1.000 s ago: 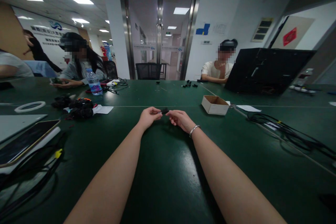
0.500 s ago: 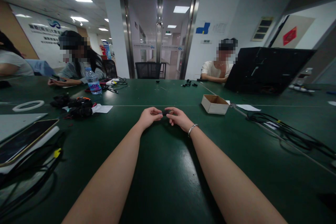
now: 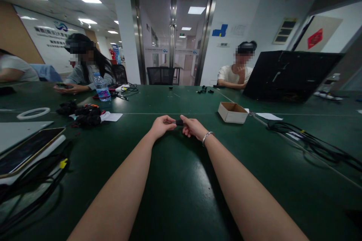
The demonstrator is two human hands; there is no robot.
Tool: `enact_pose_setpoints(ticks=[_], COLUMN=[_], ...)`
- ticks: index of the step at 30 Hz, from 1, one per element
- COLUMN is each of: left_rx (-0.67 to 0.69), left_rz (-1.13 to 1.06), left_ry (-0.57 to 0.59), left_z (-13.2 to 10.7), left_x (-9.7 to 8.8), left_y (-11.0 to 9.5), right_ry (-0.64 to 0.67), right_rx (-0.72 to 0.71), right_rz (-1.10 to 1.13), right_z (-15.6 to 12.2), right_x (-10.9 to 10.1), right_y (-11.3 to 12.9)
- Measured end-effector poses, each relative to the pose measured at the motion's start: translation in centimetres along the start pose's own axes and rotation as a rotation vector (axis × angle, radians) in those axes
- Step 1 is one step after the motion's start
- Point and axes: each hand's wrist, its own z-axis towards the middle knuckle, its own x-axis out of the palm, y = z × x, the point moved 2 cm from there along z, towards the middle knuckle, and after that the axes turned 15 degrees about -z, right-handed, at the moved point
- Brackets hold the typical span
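Observation:
Both my arms stretch out over a dark green table (image 3: 181, 196). My left hand (image 3: 161, 125) and my right hand (image 3: 192, 126) meet at the table's middle, fingers curled. Between their fingertips they pinch a small black part (image 3: 179, 122), held just above the tabletop. A silver bracelet (image 3: 207, 136) circles my right wrist. What the part is stays too small to tell.
An open cardboard box (image 3: 232, 112) sits to the right, a black laptop (image 3: 288, 76) behind it, black cables (image 3: 311, 143) further right. On the left lie a phone (image 3: 25, 151), a tape ring (image 3: 32, 113), a black parts pile (image 3: 85, 115), a water bottle (image 3: 101, 87). Other people sit across.
My hands have drawn closer together on the small black part. The view shifted slightly; the person at far left moved.

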Motion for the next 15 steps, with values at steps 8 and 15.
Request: enact_pose_setpoints(ticks=[8, 15], left_rx=[-0.013, -0.008], left_rz=[0.007, 0.009], left_ry=[0.012, 0.024], left_z=[0.09, 0.08], left_x=[-0.07, -0.07], left_y=[0.11, 0.13], right_ry=[0.097, 0.032], right_rx=[-0.131, -0.033], right_rz=[0.129, 0.031], right_z=[-0.28, 0.28], right_x=[-0.68, -0.33], right_y=[-0.89, -0.87])
